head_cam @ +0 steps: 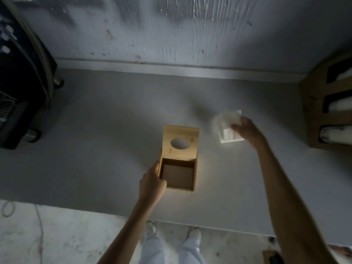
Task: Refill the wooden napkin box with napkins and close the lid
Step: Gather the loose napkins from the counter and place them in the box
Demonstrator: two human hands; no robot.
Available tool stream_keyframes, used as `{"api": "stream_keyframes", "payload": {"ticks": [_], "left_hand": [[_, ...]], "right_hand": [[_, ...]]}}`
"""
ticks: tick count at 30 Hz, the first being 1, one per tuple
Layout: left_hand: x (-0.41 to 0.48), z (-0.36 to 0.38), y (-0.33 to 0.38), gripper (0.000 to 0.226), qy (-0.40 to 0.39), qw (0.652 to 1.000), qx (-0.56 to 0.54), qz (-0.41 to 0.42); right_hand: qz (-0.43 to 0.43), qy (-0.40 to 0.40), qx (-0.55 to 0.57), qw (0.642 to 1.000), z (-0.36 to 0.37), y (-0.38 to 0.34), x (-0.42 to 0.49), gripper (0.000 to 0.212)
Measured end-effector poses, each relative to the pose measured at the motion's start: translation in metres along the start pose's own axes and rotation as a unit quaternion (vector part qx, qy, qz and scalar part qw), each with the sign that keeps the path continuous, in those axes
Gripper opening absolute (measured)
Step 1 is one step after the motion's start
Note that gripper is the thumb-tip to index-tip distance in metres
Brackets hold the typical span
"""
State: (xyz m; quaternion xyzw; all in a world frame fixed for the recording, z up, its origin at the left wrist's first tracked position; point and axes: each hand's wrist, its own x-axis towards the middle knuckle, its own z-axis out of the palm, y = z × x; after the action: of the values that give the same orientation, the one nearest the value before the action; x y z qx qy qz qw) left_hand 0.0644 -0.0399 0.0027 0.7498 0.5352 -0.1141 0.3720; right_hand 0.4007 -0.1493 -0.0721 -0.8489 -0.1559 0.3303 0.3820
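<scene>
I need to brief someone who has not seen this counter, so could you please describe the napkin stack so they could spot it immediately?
Start from the grey counter and find the open wooden napkin box near its front edge, steadied by the left hand. Up and to the right of it lies the napkin stack, with the right hand on it. It is the only white, soft-edged paper pile lying on the counter.

The napkin box (178, 175) is pale wood, smooth and matt, as is its raised lid (180, 142). The napkins (229, 126) look like soft white paper. The tabletop (114, 115) is matt grey; the wall (171, 31) behind is rough, streaked paint.
</scene>
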Motion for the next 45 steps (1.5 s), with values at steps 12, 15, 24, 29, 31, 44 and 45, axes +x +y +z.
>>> {"api": "stream_keyframes", "payload": {"ticks": [12, 15, 24, 29, 31, 44, 45], "left_hand": [[-0.011, 0.011, -0.014, 0.062, 0.077, 0.986, -0.130, 0.073], [-0.039, 0.035, -0.002, 0.058, 0.219, 0.909, -0.095, 0.341], [-0.067, 0.112, 0.051, 0.049, -0.140, 0.884, -0.274, 0.353], [-0.050, 0.120, 0.056, 0.008, -0.002, 0.867, -0.168, 0.469], [-0.044, 0.129, 0.050, 0.009, 0.002, 0.861, -0.104, 0.499], [-0.030, 0.176, 0.006, 0.028, -0.104, 0.910, -0.163, 0.367], [-0.032, 0.175, 0.009, 0.026, -0.102, 0.907, -0.166, 0.375]], "right_hand": [[0.028, 0.149, 0.359, 0.921, 0.081, 0.078, -0.200, 0.035], [0.022, 0.168, 0.460, 0.872, 0.088, 0.074, -0.214, 0.034], [0.006, 0.064, 0.623, 0.780, 0.082, 0.064, -0.261, 0.025], [-0.036, 0.145, 0.462, 0.874, 0.061, 0.095, -0.266, 0.053], [-0.050, 0.190, 0.362, 0.911, 0.055, 0.108, -0.267, 0.076], [-0.071, 0.187, 0.037, 0.979, 0.082, 0.130, -0.266, 0.076], [-0.078, 0.190, 0.018, 0.979, 0.084, 0.129, -0.269, 0.079]]}}
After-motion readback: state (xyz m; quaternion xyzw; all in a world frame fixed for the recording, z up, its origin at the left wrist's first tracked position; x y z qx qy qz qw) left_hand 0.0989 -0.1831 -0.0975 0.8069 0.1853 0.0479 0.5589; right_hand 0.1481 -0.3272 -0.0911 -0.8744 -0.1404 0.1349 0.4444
